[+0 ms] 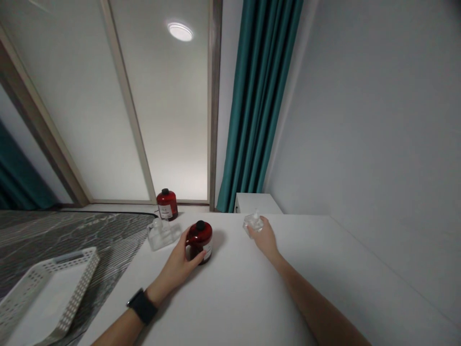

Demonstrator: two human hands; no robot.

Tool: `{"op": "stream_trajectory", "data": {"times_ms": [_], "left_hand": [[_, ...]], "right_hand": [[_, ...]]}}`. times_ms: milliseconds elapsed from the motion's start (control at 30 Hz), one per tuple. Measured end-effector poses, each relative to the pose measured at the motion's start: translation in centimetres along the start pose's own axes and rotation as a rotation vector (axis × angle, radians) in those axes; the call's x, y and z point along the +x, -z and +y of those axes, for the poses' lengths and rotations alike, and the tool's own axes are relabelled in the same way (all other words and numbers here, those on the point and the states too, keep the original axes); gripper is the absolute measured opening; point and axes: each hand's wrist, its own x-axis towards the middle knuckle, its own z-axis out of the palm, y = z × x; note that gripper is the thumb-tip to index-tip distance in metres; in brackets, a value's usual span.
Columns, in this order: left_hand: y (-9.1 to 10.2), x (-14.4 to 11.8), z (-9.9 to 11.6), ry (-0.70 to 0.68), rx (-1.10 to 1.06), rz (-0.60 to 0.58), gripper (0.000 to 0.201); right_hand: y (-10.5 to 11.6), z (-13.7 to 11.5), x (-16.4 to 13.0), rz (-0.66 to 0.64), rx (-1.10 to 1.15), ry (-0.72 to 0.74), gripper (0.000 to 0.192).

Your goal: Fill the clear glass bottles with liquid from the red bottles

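Note:
My left hand (185, 254) is wrapped round a dark red bottle (201, 232) with a black cap and a white label, upright on the white table. My right hand (264, 236) grips a clear bottle (253, 222) with a pale top near the table's far edge. At the back left stands another red bottle (167, 204) with a black cap. Just in front of it, a second clear bottle (162, 235) lies on the table, apart from both hands.
The white table (234, 298) meets the wall (378, 144) on the right. A white perforated basket (77, 283) rests on the grey striped surface at left. Behind the table are a small white cabinet (257, 203), a teal curtain (252, 120) and frosted sliding doors (173, 120).

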Motion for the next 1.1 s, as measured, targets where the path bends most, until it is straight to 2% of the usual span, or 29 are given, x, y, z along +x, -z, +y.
{"op": "stream_trajectory", "data": {"times_ms": [133,200,267,300,333,400,433,500,633,733,933,1100], "left_hand": [[0.3,0.1,-0.4,-0.039,0.069,0.093,0.070],[0.8,-0.2,-0.1,-0.147,0.168,0.230,0.075],[1.1,-0.9,0.8,-0.328,0.271,0.346,0.071],[1.1,-1.3,1.5,-0.428,0.293,0.337,0.064],[1.0,-1.7,2.2,-0.495,0.293,0.264,0.058],[0.2,-2.3,3.7,-0.514,0.237,0.061,0.053],[-0.4,-2.6,4.2,-0.478,0.190,-0.025,0.051],[-1.8,-2.8,5.0,-0.376,0.092,-0.115,0.051],[-4.1,-2.4,4.7,-0.265,-0.148,-0.189,0.048],[-5.0,-2.1,3.8,-0.228,-0.258,-0.234,0.053],[-6.1,-2.3,3.5,-0.251,-0.239,-0.254,0.060],[-6.0,-2.1,4.8,-0.182,-0.231,-0.243,0.038]], "right_hand": [[-0.7,-2.3,-3.2,-0.113,0.088,-0.002,0.067],[-0.6,-3.4,-4.5,-0.165,0.139,0.004,0.067],[-0.2,-4.3,-5.6,-0.211,0.192,0.010,0.071],[0.1,-4.7,-6.1,-0.234,0.219,0.012,0.075],[0.4,-5.1,-6.6,-0.260,0.245,0.013,0.079],[1.2,-5.8,-7.4,-0.317,0.299,0.021,0.086],[1.6,-6.2,-7.9,-0.351,0.328,0.025,0.090],[2.6,-6.8,-8.9,-0.428,0.401,0.017,0.098],[4.5,-7.6,-10.5,-0.598,0.509,-0.023,0.111],[5.2,-7.9,-11.0,-0.639,0.517,-0.029,0.113],[5.1,-8.5,-11.1,-0.642,0.527,-0.001,0.112],[4.5,-8.5,-11.5,-0.686,0.484,-0.016,0.116]]}}
